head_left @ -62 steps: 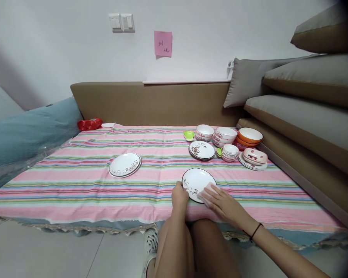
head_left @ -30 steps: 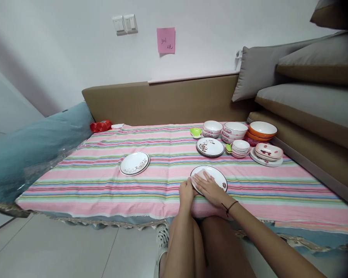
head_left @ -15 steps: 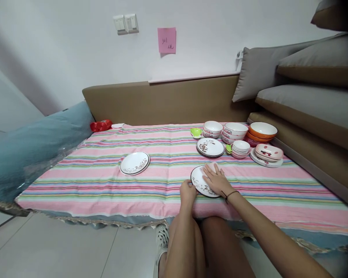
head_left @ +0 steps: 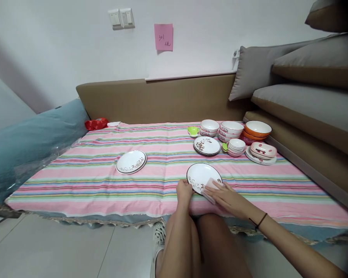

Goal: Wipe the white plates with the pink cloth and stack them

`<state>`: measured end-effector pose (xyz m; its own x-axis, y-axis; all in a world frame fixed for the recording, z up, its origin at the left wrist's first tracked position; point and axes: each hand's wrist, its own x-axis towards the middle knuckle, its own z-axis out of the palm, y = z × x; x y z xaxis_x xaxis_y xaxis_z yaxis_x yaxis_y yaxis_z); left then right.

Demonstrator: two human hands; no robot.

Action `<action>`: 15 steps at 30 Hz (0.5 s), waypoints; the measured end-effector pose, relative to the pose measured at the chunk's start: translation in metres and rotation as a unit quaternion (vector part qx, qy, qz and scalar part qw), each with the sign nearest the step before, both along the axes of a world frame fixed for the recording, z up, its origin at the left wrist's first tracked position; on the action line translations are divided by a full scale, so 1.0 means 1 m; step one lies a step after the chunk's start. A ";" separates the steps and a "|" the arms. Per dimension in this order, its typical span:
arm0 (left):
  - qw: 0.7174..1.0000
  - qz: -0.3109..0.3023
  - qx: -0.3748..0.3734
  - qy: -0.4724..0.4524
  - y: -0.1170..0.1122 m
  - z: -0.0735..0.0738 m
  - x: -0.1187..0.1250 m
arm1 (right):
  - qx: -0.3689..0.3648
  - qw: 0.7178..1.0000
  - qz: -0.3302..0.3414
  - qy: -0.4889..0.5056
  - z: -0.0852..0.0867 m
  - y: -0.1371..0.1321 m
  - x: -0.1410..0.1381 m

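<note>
A white plate with a dark rim and brown flower pattern [head_left: 202,174] lies on the striped cloth right in front of me. My left hand [head_left: 184,192] grips its near left rim. My right hand [head_left: 229,197] lies flat on a pale pink wiping cloth [head_left: 211,187] and presses it onto the plate's near right edge. A black band sits on my right wrist.
A second patterned plate [head_left: 131,161] lies to the left. At the back right stand a plate stack [head_left: 207,145], white bowls [head_left: 210,126], orange bowls [head_left: 257,129], small cups [head_left: 236,146] and a pink dish [head_left: 262,150]. Sofa cushions [head_left: 304,100] rise on the right, a blue cushion [head_left: 31,139] on the left. My knees are below the bed edge.
My right hand with the cloth has slid from the plate's far side back to its near right edge. The left hand has stayed on the rim.
</note>
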<state>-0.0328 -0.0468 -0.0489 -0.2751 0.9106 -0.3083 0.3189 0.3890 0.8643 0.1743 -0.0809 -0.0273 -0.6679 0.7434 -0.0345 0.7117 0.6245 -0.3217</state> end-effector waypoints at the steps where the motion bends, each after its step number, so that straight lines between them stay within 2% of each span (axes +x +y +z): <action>1: 1.000 -0.005 -0.001 0.005 0.000 0.001 0.001 | 0.009 1.000 -0.011 -0.014 -0.001 0.002 0.010; 4: 1.000 -0.015 0.004 0.021 -0.001 0.005 0.003 | 0.052 0.995 -0.067 -0.055 -0.010 0.018 0.026; 6: 0.999 -0.022 0.008 0.031 -0.002 0.007 0.003 | 0.078 0.988 -0.111 -0.074 -0.016 0.035 0.023; 9: 0.999 -0.030 0.011 0.042 -0.003 0.010 0.003 | 0.080 0.980 -0.162 -0.083 -0.021 0.063 -0.004; 11: 0.998 -0.032 0.010 0.046 -0.003 0.011 0.003 | 0.040 0.978 -0.190 -0.080 -0.019 0.077 -0.031; 13: 0.998 -0.032 0.009 0.043 -0.002 0.011 0.002 | 0.023 0.980 -0.184 -0.072 -0.016 0.085 -0.056; 15: 0.999 -0.031 0.009 0.034 -0.001 0.010 0.001 | 0.016 0.988 -0.144 -0.062 -0.013 0.085 -0.074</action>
<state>-0.0314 -0.0481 -0.0384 -0.2386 0.9315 -0.2747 0.4007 0.3521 0.8459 0.1008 0.0038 -0.0400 -0.4211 0.9037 -0.0770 0.8939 0.3992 -0.2041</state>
